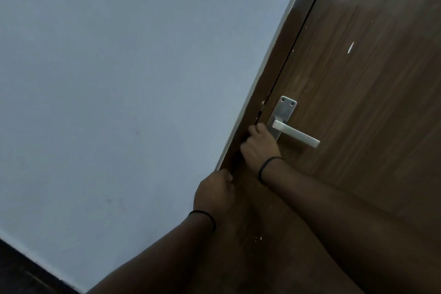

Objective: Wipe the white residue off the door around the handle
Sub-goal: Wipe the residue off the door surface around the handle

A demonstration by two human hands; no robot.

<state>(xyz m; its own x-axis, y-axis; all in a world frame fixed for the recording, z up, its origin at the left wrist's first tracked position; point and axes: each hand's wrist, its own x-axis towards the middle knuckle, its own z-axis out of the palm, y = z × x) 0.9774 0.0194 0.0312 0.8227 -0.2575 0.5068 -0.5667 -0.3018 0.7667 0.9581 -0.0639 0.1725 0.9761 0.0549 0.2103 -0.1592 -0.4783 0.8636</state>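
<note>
No brand, label or writing to read anywhere here, the handle plate is plain metal.

Both arms reach up from the bottom of the shot toward the door edge. The right hand is right at the seam between door and frame, just beside the lower end of the handle plate, knuckles toward the camera and fingers curled in. Looks like the fingertips are pressed on the wood by the seam, but I can't tell if it's got a cloth or anything tucked in there, the fingers hide it. The left hand sits lower, also curled into a loose fist against the frame edge, and I can't make out anything in it either. Each wrist has a thin black band.

The door is dark brown woodgrain and fills the right side of the view, tilted because of the camera angle. The silver lever handle sticks out to the right from the plate, which has two screws at its top. White residue: one small streak well above the handle, a few specks low down between the two forearms, and tiny flecks along the seam. The wood around the handle looks a bit hazy and smeared. Pale blue-grey wall takes up the left
</note>
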